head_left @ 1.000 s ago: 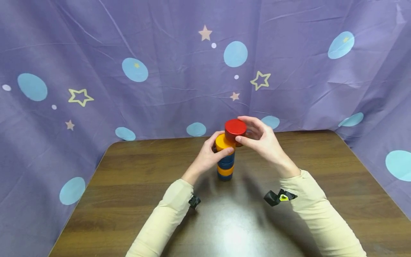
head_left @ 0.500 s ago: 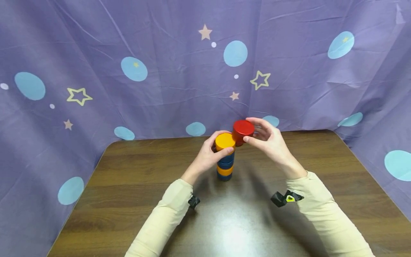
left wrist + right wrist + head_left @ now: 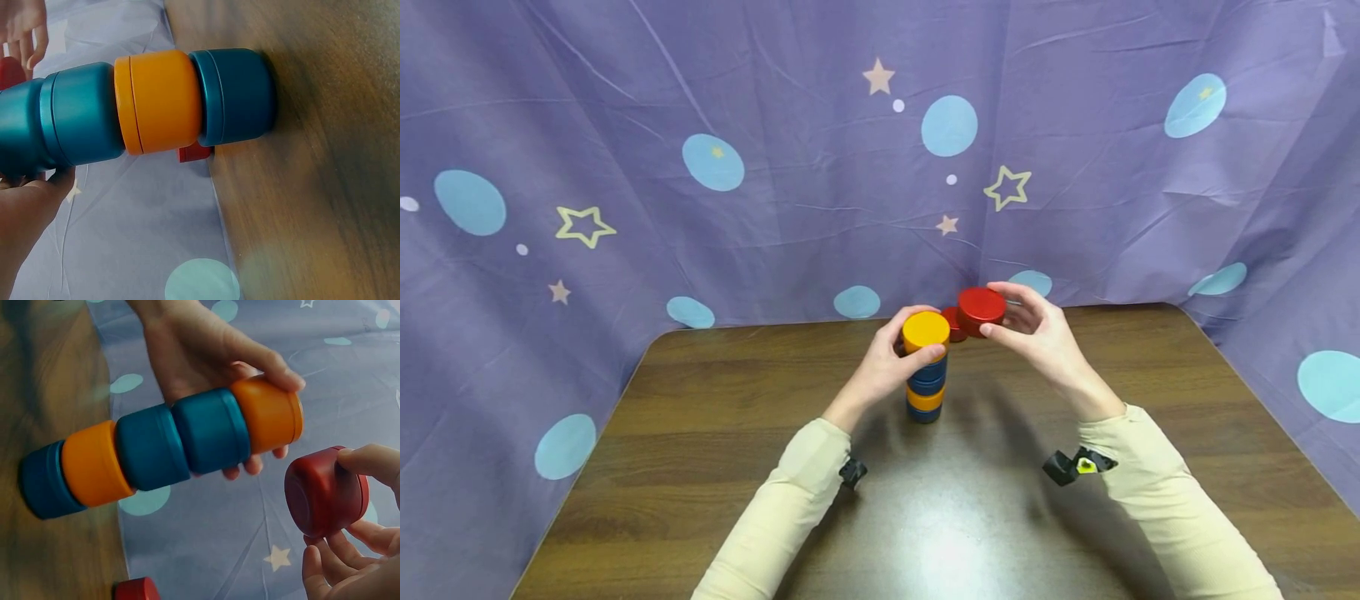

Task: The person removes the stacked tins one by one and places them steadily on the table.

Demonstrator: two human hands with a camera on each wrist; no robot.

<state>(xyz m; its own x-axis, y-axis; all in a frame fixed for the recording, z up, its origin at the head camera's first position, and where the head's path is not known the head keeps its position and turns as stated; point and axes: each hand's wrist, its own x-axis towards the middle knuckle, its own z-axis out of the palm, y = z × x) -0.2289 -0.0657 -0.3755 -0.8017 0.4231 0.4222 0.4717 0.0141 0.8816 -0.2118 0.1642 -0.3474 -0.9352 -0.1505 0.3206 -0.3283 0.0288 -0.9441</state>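
Note:
A tower of round, lidded canisters stands upright on the table, blue and orange ones mixed. Its top orange canister point(image 3: 926, 332) is gripped by my left hand point(image 3: 886, 360), thumb in front and fingers behind. Lower in the tower, another orange canister point(image 3: 164, 101) sits on the bottom blue canister point(image 3: 239, 95). My right hand point(image 3: 1047, 343) pinches a red canister point(image 3: 326, 492) by its sides, thumb opposite the fingers. It is held in the air just right of the tower's top, apart from it in the right wrist view.
A second red canister point(image 3: 956, 325) stands on the wooden table point(image 3: 737, 400) behind the tower, partly covered by the held one in the head view. A purple curtain point(image 3: 805, 208) with stars and dots hangs along the table's back edge.
My right hand has moved to the right and slightly lower with the red canister, away from the tower's top, uncovering more of the second red canister. My left hand has stayed put.

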